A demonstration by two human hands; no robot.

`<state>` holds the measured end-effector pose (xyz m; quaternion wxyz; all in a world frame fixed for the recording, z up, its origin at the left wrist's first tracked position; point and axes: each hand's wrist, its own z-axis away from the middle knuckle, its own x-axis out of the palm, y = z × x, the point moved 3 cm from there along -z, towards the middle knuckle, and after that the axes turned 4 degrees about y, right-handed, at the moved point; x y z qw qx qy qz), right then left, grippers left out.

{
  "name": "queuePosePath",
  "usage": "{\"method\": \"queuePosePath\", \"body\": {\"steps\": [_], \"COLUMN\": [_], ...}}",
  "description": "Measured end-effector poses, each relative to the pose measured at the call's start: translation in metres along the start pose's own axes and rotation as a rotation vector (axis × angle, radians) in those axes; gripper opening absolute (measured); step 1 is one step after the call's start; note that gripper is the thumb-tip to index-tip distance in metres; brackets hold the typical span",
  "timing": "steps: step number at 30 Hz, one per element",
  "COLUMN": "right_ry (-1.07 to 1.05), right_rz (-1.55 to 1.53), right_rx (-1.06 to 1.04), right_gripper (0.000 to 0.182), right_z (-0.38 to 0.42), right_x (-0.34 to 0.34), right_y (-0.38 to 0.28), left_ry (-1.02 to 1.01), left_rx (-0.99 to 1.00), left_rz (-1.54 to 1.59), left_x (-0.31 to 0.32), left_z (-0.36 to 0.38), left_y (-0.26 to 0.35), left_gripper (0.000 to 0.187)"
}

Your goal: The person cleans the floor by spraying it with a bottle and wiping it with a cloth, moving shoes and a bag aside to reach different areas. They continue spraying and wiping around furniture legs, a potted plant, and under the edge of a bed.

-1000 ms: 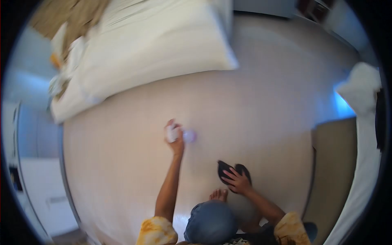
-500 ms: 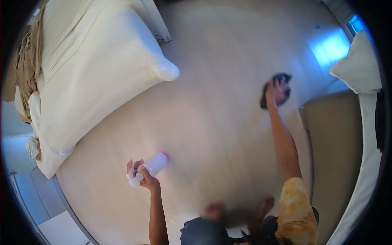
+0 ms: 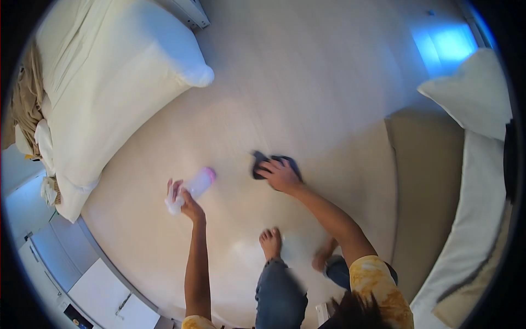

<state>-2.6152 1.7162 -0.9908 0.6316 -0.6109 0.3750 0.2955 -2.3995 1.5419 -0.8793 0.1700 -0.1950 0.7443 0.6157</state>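
Observation:
My left hand [image 3: 189, 204] grips a spray bottle [image 3: 198, 185] by its white head. The bottle is translucent with a pink base, and it tilts with that base pointing up and to the right. Under my right hand [image 3: 280, 174] lies a dark cloth [image 3: 259, 164], pressed against the pale floor [image 3: 329, 109]. The fingers rest over the cloth, and part of it sticks out on both sides of the hand. Between the two hands there is a short gap of floor.
At left stands a bed with a white sheet [image 3: 126, 82]. A brown-grey padded base [image 3: 427, 181] with a white pillow [image 3: 471, 98] on it runs along the right. My bare foot [image 3: 270, 243] is on the floor below the cloth. White cabinets [image 3: 112, 293] stand at lower left.
My right hand has swept the cloth left and toward me, from near the right side to the middle. The bottle sits slightly higher in view. My feet and the view have shifted.

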Motion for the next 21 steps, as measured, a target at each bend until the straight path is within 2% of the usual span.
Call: {"method": "queuePosePath", "body": {"steps": [1, 2, 3, 4, 5, 6, 8, 9, 11, 12, 13, 14, 15, 16, 17, 18, 19, 20, 21], "right_ry": [0.105, 0.061, -0.047, -0.118, -0.160, -0.053, 0.195, 0.303, 0.515, 0.457, 0.392, 0.313, 0.234, 0.126, 0.096, 0.040, 0.001, -0.037, -0.160], "right_rz": [0.032, 0.153, 0.218, 0.198, 0.004, -0.107, -0.328, -0.724, -1.522, -1.595, -1.676, -1.762, -1.802, -1.840, -1.832, -1.823, -1.733, -1.648, -1.632], "right_rx": [0.000, 0.050, 0.116, 0.277, 0.501, 0.712, 1.120, 1.249, 1.455, 1.488, 1.512, 1.515, 1.454, 1.379, 1.355, 1.338, 1.309, 1.269, 1.197], "right_gripper": [0.029, 0.017, 0.013, 0.012, 0.014, 0.015, 0.021, 0.022, 0.024, 0.027, 0.030, 0.033, 0.036, 0.039, 0.039, 0.039, 0.044, 0.049, 0.049], "right_z": [0.043, 0.074, 0.104, 0.132, 0.153, 0.187, 0.236, 0.249, 0.266, 0.270, 0.276, 0.275, 0.273, 0.270, 0.270, 0.273, 0.275, 0.275, 0.242], "right_x": [0.002, -0.012, -0.016, -0.024, -0.049, -0.065, -0.091, -0.106, -0.178, -0.210, -0.242, -0.270, -0.302, -0.333, -0.359, -0.378, -0.398, -0.414, -0.421], "right_y": [0.007, 0.005, 0.010, 0.012, 0.010, 0.015, 0.022, 0.018, -0.020, -0.038, -0.064, -0.088, -0.113, -0.140, -0.161, -0.176, -0.192, -0.205, -0.225], "left_ry": [-0.022, -0.039, -0.060, -0.082, -0.124, -0.153, -0.073, -0.039, -0.266, -0.368, -0.504, -0.546, -0.520, -0.542, -0.438, -0.419, -0.416, -0.509, -0.390], "left_rx": [-0.082, -0.168, -0.124, -0.084, -0.236, -0.383, -0.464, -0.508, -0.519, -0.512, -0.487, -0.509, -0.539, -0.625, -0.802, -0.913, -1.126, -1.309, -1.350], "left_rz": [0.040, 0.080, 0.029, -0.022, 0.088, 0.203, 0.125, 0.094, -0.212, -0.353, -0.327, -0.222, -0.252, -0.369, -0.373, -0.443, -0.469, -0.529, -0.479], "left_x": [-0.001, -0.002, -0.005, -0.009, -0.010, -0.011, -0.009, -0.012, -0.054, -0.075, -0.113, -0.161, -0.220, -0.285, -0.343, -0.398, -0.447, -0.488, -0.503], "left_z": [0.001, 0.003, 0.002, 0.002, 0.008, 0.014, 0.022, 0.031, 0.070, 0.092, 0.126, 0.172, 0.230, 0.291, 0.342, 0.395, 0.440, 0.482, 0.506], "left_y": [0.004, 0.006, 0.010, 0.010, 0.000, -0.004, 0.015, 0.025, 0.004, 0.001, 0.019, 0.024, 0.030, 0.047, 0.104, 0.141, 0.188, 0.227, 0.250], "left_gripper": [0.042, 0.044, 0.047, 0.050, 0.062, 0.074, 0.095, 0.106, 0.119, 0.125, 0.118, 0.106, 0.092, 0.085, 0.085, 0.085, 0.083, 0.080, 0.080]}}
